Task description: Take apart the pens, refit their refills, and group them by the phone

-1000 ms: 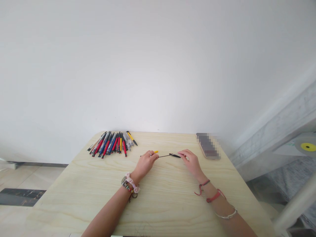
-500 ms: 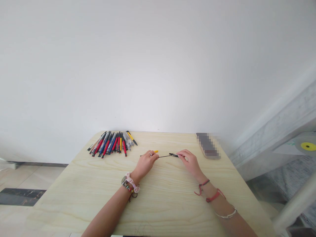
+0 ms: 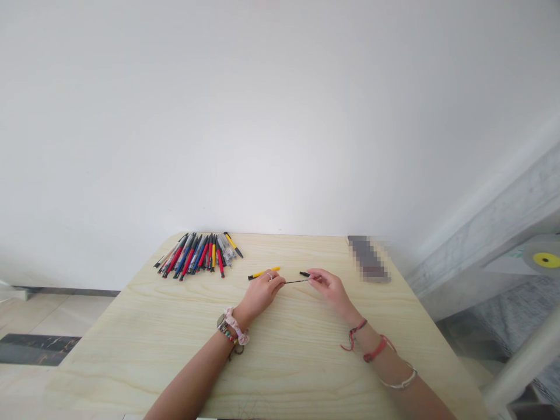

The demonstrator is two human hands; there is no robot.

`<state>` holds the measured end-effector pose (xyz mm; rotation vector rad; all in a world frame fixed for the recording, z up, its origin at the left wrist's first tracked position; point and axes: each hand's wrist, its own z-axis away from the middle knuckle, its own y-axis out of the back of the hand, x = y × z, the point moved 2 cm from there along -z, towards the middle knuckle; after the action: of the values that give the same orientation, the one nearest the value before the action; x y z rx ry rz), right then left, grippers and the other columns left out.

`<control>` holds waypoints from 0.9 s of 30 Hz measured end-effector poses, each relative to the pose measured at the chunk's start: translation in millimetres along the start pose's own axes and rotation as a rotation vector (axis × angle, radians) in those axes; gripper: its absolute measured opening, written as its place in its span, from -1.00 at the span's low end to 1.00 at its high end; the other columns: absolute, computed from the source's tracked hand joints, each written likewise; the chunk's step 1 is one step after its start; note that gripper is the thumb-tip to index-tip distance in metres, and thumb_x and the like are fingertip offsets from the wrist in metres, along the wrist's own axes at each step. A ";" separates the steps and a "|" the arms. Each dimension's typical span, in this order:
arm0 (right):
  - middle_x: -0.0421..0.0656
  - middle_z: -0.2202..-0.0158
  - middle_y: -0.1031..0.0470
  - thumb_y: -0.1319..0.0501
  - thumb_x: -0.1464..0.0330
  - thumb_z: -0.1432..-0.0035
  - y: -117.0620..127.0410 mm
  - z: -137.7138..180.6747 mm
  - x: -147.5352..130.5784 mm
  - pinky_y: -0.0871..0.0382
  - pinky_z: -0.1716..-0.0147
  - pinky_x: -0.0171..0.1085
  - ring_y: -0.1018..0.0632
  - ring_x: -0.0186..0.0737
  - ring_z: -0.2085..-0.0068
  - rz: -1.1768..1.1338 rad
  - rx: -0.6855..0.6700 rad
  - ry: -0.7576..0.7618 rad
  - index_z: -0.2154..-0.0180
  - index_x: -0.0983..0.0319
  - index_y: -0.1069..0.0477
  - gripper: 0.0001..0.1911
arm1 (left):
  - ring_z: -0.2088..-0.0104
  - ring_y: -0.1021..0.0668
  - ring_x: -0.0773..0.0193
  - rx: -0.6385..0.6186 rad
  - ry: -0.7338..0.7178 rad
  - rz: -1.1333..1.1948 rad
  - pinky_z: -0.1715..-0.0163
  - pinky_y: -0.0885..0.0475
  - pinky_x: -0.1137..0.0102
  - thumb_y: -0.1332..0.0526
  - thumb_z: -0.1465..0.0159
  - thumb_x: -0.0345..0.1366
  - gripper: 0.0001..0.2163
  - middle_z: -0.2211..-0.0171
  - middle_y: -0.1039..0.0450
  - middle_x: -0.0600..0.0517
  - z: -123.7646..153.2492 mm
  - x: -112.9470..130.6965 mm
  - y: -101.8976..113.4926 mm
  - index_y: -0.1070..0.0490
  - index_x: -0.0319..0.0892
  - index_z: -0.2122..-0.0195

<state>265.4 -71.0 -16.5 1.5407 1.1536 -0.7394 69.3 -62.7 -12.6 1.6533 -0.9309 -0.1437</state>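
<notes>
A thin dark pen refill [image 3: 295,282] stretches between my two hands, just above the table. My left hand [image 3: 261,291] is closed on its left end. At the other end, the fingertips of my right hand [image 3: 330,290] pinch the refill where it looks silvery; whether a spring sits there is too small to tell. Behind my left fingers lies a yellow pen barrel [image 3: 265,272] with a black end, partly covered by the hand. A short black pen part [image 3: 303,273] lies beside my right fingertips, partly hidden by them.
Several pens [image 3: 192,255] in red, blue, yellow, black and clear lie in a pile at the table's back left. A phone-like flat object [image 3: 370,259], blurred out, lies at the back right. The white wall [image 3: 280,146] rises behind the wooden table [image 3: 289,361].
My right hand has shifted slightly left along the refill, and the visible stretch between the hands is shorter. My left hand has moved a little right, showing more of the yellow barrel.
</notes>
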 end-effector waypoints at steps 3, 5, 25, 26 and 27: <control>-0.12 0.38 -0.46 -0.19 0.29 0.10 -1.2 -1.2 5.3 -0.39 0.34 -0.24 -0.48 -0.25 0.35 -0.095 -0.009 -0.066 0.28 0.26 -0.40 -0.72 | 0.27 -0.39 0.32 -0.005 0.008 0.030 0.26 -0.31 0.44 0.07 -0.23 -0.30 -0.78 0.33 -0.36 0.01 0.0 0.4 0.3 -0.35 -0.15 0.30; -0.11 0.37 -0.47 -0.21 0.28 0.12 -2.5 -1.4 8.3 -0.39 0.33 -0.23 -0.49 -0.23 0.34 -0.119 -0.033 -0.095 0.29 0.26 -0.40 -0.71 | 0.27 -0.39 0.32 0.000 0.012 0.047 0.26 -0.31 0.44 0.08 -0.23 -0.30 -0.78 0.34 -0.36 0.01 0.1 0.3 0.3 -0.35 -0.15 0.30; -0.13 0.41 -0.39 -0.09 0.46 0.03 5.7 -3.6 20.5 -0.31 0.30 -0.22 -0.42 -0.20 0.31 0.562 0.019 0.077 0.44 0.23 -0.37 -0.90 | 0.29 -0.38 0.32 0.086 0.121 -0.058 0.35 -0.31 0.47 0.04 -0.21 -0.30 -0.81 0.35 -0.35 0.02 1.1 -19.5 -1.6 -0.36 -0.13 0.34; -0.14 0.42 -0.40 -0.08 0.45 0.02 6.9 -4.1 20.1 -0.31 0.32 -0.23 -0.42 -0.21 0.33 0.533 0.027 0.064 0.43 0.23 -0.36 -0.90 | 0.29 -0.38 0.32 0.087 0.121 -0.063 0.35 -0.31 0.47 0.04 -0.21 -0.31 -0.81 0.35 -0.35 0.02 1.1 -20.5 -1.5 -0.36 -0.13 0.35; -0.14 0.43 -0.41 -0.07 0.44 0.01 8.6 -4.7 19.4 -0.32 0.34 -0.24 -0.43 -0.22 0.35 0.502 0.036 0.052 0.42 0.24 -0.36 -0.89 | 0.29 -0.38 0.32 0.089 0.122 -0.070 0.36 -0.31 0.48 0.03 -0.21 -0.31 -0.81 0.35 -0.35 0.02 1.2 -21.5 -1.4 -0.36 -0.13 0.35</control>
<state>279.7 -60.9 -29.3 1.7915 0.7406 -0.3841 54.8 -50.0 -22.3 1.7573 -0.7972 -0.0485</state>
